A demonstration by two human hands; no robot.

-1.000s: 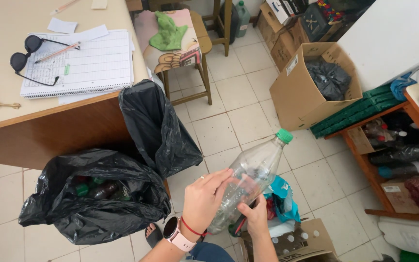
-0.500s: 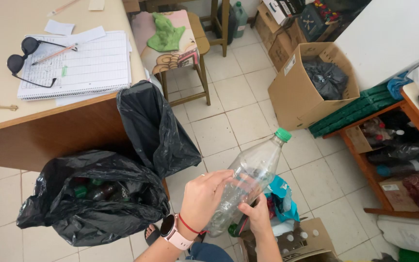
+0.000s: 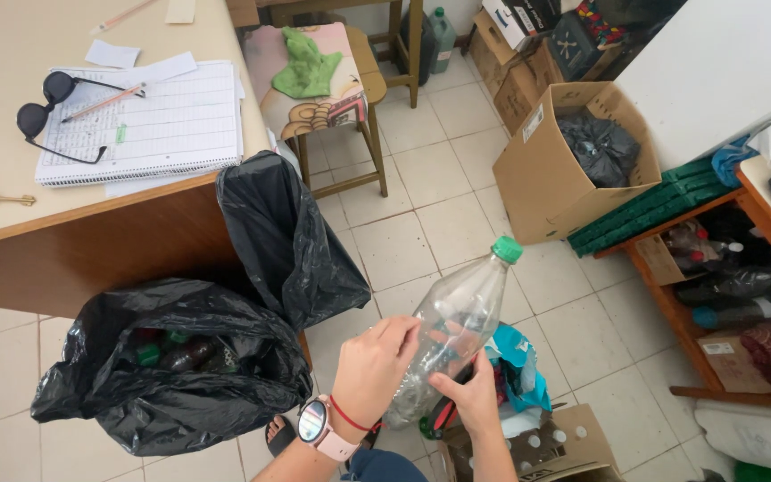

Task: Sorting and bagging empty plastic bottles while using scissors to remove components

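Pale floor tiles lie under a clear plastic bottle clasped at its lower body by the left hand and right hand, green cap toward one o'clock. Thin, slick walls could buckle, and I judge it might slip toward the open black bag at nine o'clock.

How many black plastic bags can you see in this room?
3: one open black bag on the floor holding bottles, left of the hands; a second bag standing against the desk; a third bag inside the cardboard box. Others may be hidden.
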